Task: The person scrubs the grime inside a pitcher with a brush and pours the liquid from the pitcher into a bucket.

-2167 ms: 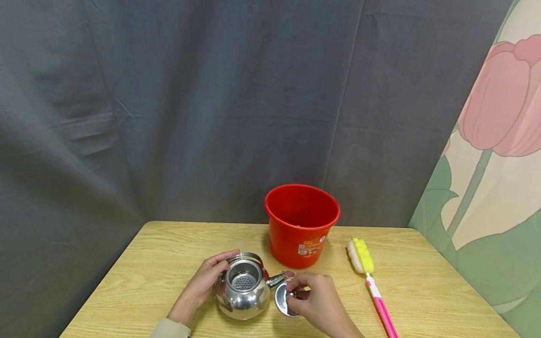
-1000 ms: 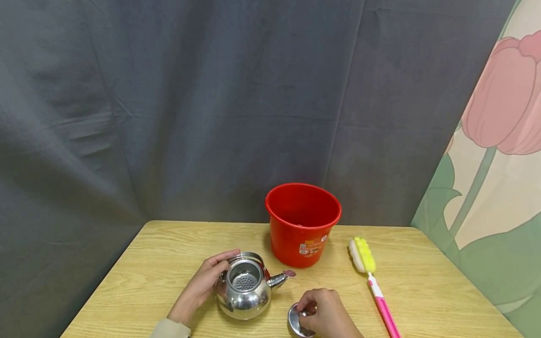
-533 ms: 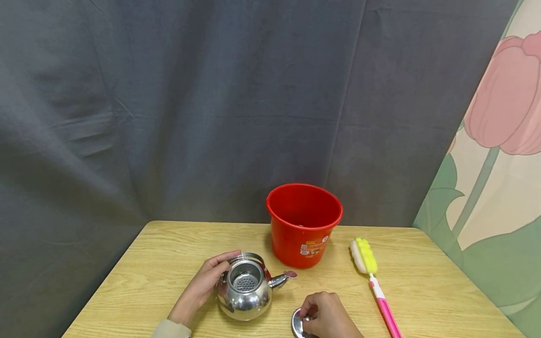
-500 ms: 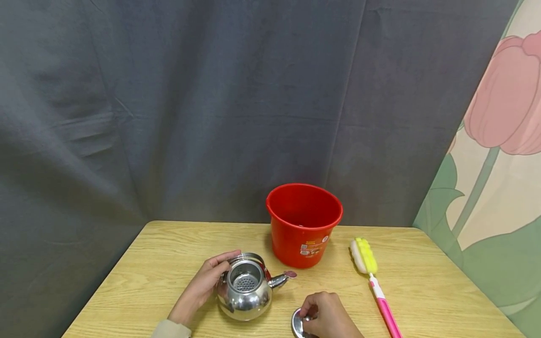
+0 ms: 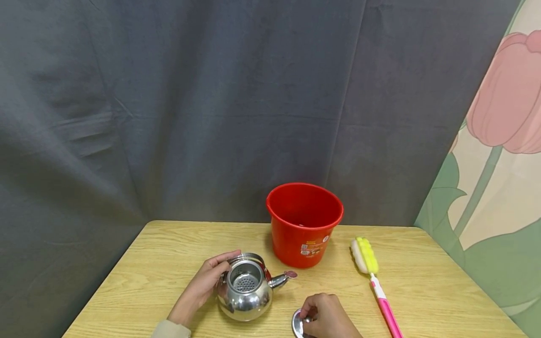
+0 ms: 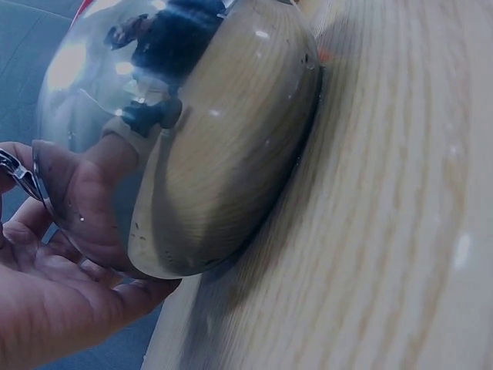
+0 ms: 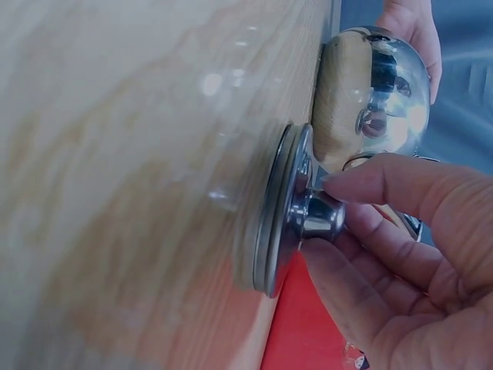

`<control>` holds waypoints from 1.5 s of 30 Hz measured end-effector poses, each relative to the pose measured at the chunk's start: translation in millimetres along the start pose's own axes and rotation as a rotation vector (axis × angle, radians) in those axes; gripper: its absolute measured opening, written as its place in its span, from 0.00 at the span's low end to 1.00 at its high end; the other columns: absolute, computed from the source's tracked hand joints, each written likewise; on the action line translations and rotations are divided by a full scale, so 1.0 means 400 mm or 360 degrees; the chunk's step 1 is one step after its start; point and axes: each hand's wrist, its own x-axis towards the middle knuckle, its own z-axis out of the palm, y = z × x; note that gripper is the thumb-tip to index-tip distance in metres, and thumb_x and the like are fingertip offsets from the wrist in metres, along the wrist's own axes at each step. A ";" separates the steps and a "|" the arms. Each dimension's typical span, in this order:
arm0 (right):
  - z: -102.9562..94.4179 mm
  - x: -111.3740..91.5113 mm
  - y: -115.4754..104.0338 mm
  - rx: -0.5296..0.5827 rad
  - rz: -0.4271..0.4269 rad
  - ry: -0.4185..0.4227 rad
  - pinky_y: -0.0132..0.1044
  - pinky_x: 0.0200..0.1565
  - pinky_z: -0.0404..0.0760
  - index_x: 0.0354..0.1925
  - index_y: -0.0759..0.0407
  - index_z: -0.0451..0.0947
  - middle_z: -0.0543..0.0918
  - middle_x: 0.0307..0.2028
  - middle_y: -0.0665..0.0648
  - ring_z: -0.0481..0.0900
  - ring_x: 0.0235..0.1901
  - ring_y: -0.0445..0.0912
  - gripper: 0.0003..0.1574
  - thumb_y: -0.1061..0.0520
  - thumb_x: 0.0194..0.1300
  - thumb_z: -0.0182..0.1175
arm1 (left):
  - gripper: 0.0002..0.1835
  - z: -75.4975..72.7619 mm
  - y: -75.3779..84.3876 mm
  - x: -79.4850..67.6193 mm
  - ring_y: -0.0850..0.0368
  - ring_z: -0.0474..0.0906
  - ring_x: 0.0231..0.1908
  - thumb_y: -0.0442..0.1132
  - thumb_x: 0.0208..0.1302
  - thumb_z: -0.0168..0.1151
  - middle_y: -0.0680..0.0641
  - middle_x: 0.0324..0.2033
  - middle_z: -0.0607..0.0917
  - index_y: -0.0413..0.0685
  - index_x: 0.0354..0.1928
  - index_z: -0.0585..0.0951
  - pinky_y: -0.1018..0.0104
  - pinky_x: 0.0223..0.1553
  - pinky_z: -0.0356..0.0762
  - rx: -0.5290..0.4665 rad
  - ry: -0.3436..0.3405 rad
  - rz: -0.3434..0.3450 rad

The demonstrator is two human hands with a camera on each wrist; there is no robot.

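A round, shiny steel teapot stands lidless on the table, its perforated strainer visible through the mouth. My left hand holds the teapot's left side near the handle; the left wrist view shows that hand's fingers curved about the polished body. To the right, near the front edge of the head view, my right hand pinches the knob of the steel lid. In the right wrist view, thumb and fingers grip the lid knob, and the lid's rim lies at the tabletop.
Behind the teapot stands a red bucket. A brush with a yellow-and-white sponge head and pink handle lies on the right of the wooden table. Grey cloth hangs behind the table.
My right hand has carried the lid from beside the teapot's spout rightward and toward the front, down to the tabletop. It has barely moved in the last half second. My left hand stays on the teapot.
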 end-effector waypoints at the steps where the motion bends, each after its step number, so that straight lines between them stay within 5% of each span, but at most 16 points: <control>1: 0.000 0.000 -0.001 -0.0001 -0.0002 0.0000 0.30 0.27 0.73 0.25 0.56 0.82 0.78 0.21 0.46 0.72 0.24 0.43 0.06 0.65 0.47 0.68 | 0.26 0.000 0.000 0.000 0.46 0.60 0.65 0.31 0.56 0.52 0.44 0.60 0.74 0.39 0.60 0.73 0.46 0.66 0.47 -0.0002 0.0000 0.0002; 22: -0.006 -0.001 -0.010 -0.0069 0.0034 0.0017 0.31 0.28 0.72 0.26 0.53 0.82 0.78 0.22 0.45 0.72 0.25 0.43 0.05 0.62 0.48 0.68 | 0.26 0.002 -0.002 -0.002 0.46 0.61 0.64 0.31 0.54 0.52 0.43 0.59 0.75 0.38 0.59 0.74 0.47 0.66 0.48 0.0006 0.0014 0.0015; 29: -0.004 -0.004 -0.013 -0.0114 -0.0123 0.0168 0.30 0.28 0.73 0.28 0.54 0.82 0.79 0.24 0.43 0.74 0.26 0.38 0.05 0.62 0.48 0.66 | 0.26 0.001 -0.003 0.000 0.46 0.61 0.64 0.31 0.55 0.52 0.43 0.60 0.74 0.38 0.59 0.74 0.47 0.66 0.48 -0.0003 0.0013 0.0012; 35: -0.009 -0.002 -0.028 0.0029 -0.0064 0.0228 0.32 0.32 0.77 0.37 0.58 0.82 0.82 0.32 0.50 0.76 0.32 0.43 0.11 0.60 0.51 0.66 | 0.26 0.002 -0.005 -0.001 0.45 0.60 0.65 0.31 0.55 0.52 0.43 0.60 0.73 0.37 0.59 0.73 0.46 0.66 0.47 -0.0015 0.0004 0.0009; 45: 0.005 -0.004 -0.071 0.0024 -0.0162 0.0419 0.29 0.31 0.77 0.37 0.55 0.83 0.83 0.30 0.44 0.77 0.30 0.37 0.11 0.54 0.53 0.67 | 0.27 0.001 -0.004 -0.002 0.45 0.61 0.64 0.31 0.55 0.51 0.42 0.60 0.74 0.37 0.59 0.73 0.46 0.65 0.49 -0.0011 0.0010 0.0022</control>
